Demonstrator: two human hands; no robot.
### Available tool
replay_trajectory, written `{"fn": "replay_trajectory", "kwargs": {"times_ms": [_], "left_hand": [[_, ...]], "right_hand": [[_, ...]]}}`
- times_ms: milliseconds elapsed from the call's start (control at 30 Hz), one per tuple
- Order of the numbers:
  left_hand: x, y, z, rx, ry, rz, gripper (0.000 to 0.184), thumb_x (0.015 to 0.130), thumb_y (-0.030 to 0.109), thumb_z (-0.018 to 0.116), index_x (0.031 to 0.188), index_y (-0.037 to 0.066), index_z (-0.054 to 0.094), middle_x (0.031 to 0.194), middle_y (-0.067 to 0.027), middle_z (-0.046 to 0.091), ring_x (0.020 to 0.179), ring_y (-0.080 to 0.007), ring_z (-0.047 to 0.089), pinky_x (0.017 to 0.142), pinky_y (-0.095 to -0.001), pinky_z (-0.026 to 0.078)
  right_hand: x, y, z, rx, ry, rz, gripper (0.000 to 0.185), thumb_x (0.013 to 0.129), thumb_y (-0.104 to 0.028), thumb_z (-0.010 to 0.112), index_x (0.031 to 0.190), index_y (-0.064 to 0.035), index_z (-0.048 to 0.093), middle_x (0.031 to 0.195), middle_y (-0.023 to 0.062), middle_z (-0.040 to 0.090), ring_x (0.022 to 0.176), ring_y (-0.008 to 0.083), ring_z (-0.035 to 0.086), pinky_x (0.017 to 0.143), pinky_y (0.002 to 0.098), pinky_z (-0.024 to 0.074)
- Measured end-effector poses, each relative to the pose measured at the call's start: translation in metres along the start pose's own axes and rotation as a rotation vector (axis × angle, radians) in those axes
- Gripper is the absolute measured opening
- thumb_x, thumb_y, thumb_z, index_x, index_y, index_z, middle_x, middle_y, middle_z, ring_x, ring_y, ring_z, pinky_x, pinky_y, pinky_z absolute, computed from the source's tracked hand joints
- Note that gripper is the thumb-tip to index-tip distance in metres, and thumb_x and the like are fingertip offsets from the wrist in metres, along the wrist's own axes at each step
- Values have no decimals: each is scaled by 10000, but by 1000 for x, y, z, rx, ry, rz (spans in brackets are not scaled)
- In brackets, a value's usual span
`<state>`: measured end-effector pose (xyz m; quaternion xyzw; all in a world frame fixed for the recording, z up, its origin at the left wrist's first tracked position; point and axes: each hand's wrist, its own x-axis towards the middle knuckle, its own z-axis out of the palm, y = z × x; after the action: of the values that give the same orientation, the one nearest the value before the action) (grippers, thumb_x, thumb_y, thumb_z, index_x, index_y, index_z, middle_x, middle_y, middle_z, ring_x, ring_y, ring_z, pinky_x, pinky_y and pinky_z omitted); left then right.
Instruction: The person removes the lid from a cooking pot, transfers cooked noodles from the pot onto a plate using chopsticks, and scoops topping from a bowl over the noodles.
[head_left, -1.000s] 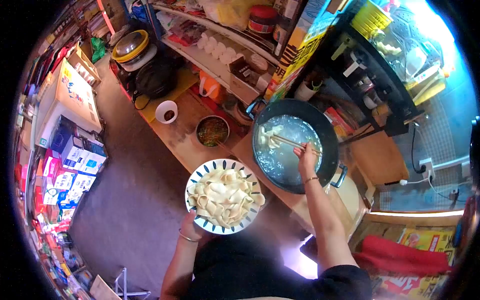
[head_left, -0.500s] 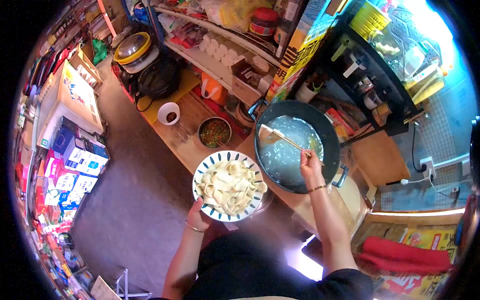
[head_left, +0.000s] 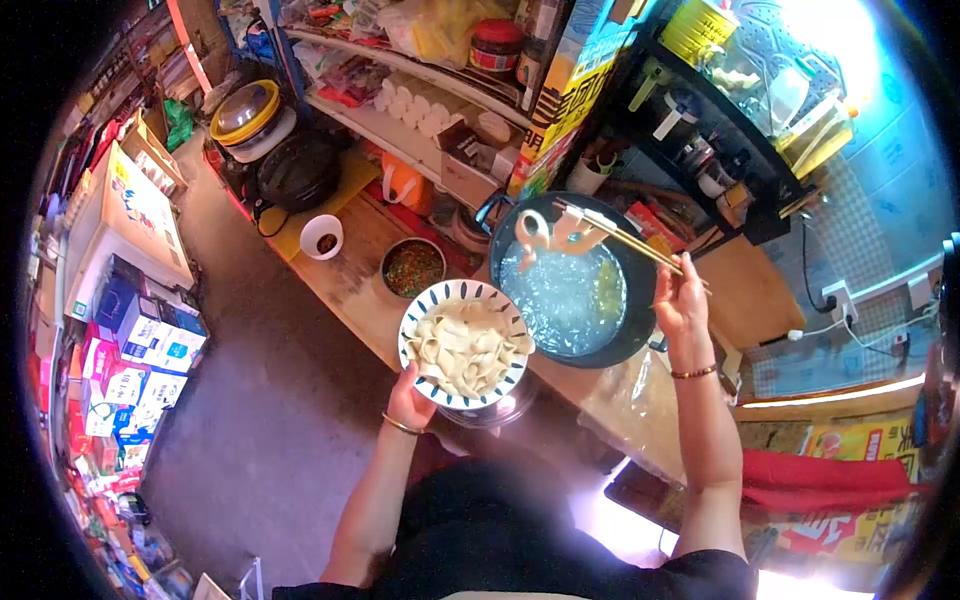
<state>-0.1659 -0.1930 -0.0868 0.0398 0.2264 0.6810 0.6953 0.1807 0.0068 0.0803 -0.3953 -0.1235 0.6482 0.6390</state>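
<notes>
My left hand grips the near rim of a white plate with dark dashes. Wide, flat noodles are heaped on it. In my right hand is a pair of chopsticks, pinched near their rear ends. A few noodle strips hang from the chopstick tips over the far side of a large dark pot. Bubbling, cloudy water fills the pot's lower part. The plate is just left of the pot, its right edge close to the pot's rim.
A bowl of chopped sauce and a white cup stand on the wooden counter. Behind them are a black round appliance and loaded shelves. A black rack stands beyond the pot; a power socket is at right.
My right hand has moved up and right, lifting the chopsticks from the water with noodle strips on them. The plate has shifted slightly up and toward the pot.
</notes>
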Motion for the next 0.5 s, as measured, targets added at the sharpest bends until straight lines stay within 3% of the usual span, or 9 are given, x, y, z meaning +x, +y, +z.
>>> {"fn": "replay_trajectory", "kwargs": {"times_ms": [167,300,500], "left_hand": [[7,0,-4,26,-65,-40,566,909,346,507,1364,56,335,1353,-108,442,1238,-290,422,1042,-451,328],[12,4,3,-21,-122,-90,627,885,320,571,1382,58,292,1367,-94,418,1248,-261,412,1030,-433,348],[17,-1,-12,-17,-143,-95,624,889,297,565,1392,72,274,1382,-92,398,1258,-260,399,1036,-428,340]], "right_hand": [[-62,-12,52,-171,-84,-46,255,916,-305,554,809,-74,575,636,68,607,559,136,614,456,190,507],[-81,4,62,-160,-211,-21,253,926,-298,538,819,-74,580,642,46,615,562,133,608,483,192,507],[-88,6,82,-159,-159,-33,251,932,-289,529,823,-68,576,658,46,606,557,134,610,491,194,512]]}}
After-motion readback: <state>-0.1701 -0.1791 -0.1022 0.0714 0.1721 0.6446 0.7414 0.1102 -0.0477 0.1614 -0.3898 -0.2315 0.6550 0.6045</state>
